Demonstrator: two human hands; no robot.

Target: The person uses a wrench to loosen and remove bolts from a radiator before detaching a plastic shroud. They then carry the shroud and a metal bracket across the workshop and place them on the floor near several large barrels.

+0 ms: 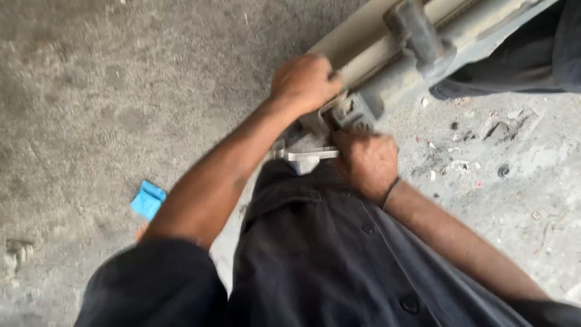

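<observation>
My left hand [304, 80] is closed on the near end of a long grey metal assembly [387, 79] that runs up to the right over the concrete floor. My right hand [367, 162] is shut on the handle of a silver wrench [302, 154], which lies flat just below the assembly's end bracket [353, 112]. The wrench's far end pokes out to the left beneath my left forearm. My dark shirt fills the lower middle of the view. The picture is motion-blurred, so the bolt under the wrench cannot be made out.
A blue scrap [147, 199] lies on the rough concrete floor [91, 91] at the left. Small debris and a washer-like ring [503, 172] are scattered at the right. A dark-clothed shape [526, 54], perhaps another person's leg, is at the top right.
</observation>
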